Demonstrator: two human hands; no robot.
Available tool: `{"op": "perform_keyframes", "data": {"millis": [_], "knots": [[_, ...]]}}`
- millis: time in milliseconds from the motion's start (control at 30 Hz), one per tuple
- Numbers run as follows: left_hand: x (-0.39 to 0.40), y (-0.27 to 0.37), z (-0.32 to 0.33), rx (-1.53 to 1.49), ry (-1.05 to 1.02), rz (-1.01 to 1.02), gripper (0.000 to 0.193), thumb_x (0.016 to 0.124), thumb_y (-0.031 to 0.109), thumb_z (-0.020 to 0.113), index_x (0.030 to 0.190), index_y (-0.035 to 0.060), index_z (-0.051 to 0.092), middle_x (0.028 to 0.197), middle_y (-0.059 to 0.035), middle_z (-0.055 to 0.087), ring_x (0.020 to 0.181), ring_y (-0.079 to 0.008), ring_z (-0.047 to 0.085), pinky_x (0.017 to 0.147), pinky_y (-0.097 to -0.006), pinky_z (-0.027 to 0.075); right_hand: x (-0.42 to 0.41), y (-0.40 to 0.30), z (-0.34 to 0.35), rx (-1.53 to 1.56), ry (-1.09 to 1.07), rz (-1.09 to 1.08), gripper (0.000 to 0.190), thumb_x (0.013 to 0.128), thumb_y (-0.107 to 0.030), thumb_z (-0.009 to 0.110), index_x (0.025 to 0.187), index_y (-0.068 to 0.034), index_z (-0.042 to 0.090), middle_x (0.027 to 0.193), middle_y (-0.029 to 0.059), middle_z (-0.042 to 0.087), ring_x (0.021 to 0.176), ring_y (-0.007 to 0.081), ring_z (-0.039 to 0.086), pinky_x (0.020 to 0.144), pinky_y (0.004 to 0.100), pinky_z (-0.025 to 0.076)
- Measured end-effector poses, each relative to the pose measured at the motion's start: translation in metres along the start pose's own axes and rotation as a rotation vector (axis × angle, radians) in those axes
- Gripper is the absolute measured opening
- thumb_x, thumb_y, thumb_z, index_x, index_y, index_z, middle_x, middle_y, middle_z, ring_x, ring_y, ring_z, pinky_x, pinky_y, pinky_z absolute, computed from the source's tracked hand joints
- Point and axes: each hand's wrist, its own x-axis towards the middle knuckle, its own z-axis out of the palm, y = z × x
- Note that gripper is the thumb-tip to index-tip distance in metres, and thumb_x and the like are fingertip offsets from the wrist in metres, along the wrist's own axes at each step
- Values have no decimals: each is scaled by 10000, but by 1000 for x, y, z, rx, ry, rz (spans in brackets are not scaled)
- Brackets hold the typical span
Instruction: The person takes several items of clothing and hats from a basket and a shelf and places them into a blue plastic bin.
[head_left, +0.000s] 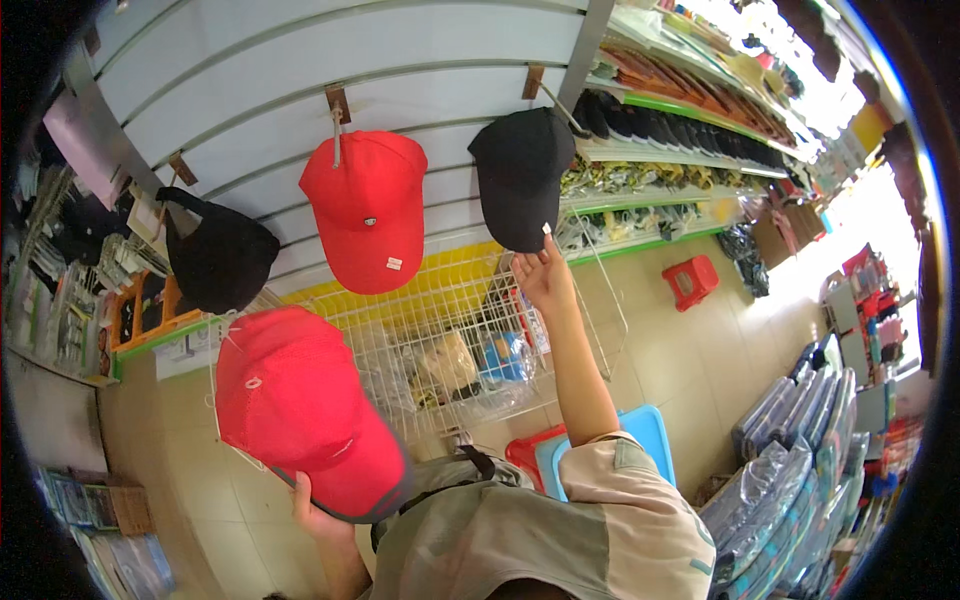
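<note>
My left hand (321, 517) holds a red baseball cap (289, 390) with a dark-edged brim, gripping it by the brim at the lower left. My right hand (541, 277) is raised to a black baseball cap (521, 176) that hangs on a wall hook. The fingertips are at the brim's lower edge, beside a small white sticker; whether they grip the brim cannot be told. Another red cap (365, 202), with a small badge and stickers on its brim, hangs from the middle hook. At the left hangs a further black cap (221, 255).
A white wire basket (450, 300) with packaged goods stands below the caps. Blue and red plastic stools (656, 442) are beside me, and a red stool (690, 281) stands farther off. Stocked shelves (675, 154) run along the right; plastic-wrapped goods (757, 495) are stacked at the lower right.
</note>
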Motion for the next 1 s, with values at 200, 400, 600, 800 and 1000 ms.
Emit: {"op": "perform_keyframes", "data": {"millis": [200, 400, 600, 800, 1000], "knots": [[0, -17, 23, 29, -19, -1, 537, 980, 258, 516, 1434, -1, 394, 1385, -157, 526, 1247, -310, 536, 1069, -468, 406, -8, -13, 5, -21, -108, -62, 239, 989, -248, 608, 1126, -54, 584, 1133, 70, 663, 1034, 199, 610, 869, 331, 492], [2, -28, 49, 28, -95, -1, 571, 961, 222, 527, 1471, 37, 348, 1419, -144, 492, 1288, -307, 498, 1088, -468, 384, -50, -29, 1, 98, -165, -84, 289, 1012, -181, 544, 1256, -26, 551, 1286, 121, 617, 1173, 247, 588, 952, 371, 471], [1, -41, 62, 69, -58, 6, 607, 945, 228, 548, 1478, 31, 335, 1430, -143, 481, 1293, -311, 492, 1093, -466, 375, -96, -42, -9, 51, -217, -108, 499, 1001, -179, 542, 1441, -1, 388, 1470, 134, 470, 1353, 282, 452, 1150, 451, 349], [0, -46, 81, 42, -27, -38, 647, 897, 156, 601, 1473, 18, 341, 1409, -139, 492, 1287, -288, 492, 1086, -445, 383, -133, -47, -26, -18, -206, -96, 576, 982, -209, 569, 1467, 11, 349, 1502, 127, 435, 1379, 285, 425, 1163, 450, 328], [12, -46, 95, 24, -27, 39, 580, 906, 125, 601, 1434, 16, 386, 1405, -136, 500, 1272, -262, 511, 1074, -431, 398, -178, -29, -36, -87, -283, -17, 638, 952, -284, 619, 1457, 16, 371, 1484, 171, 446, 1364, 308, 441, 1176, 460, 297]]}}
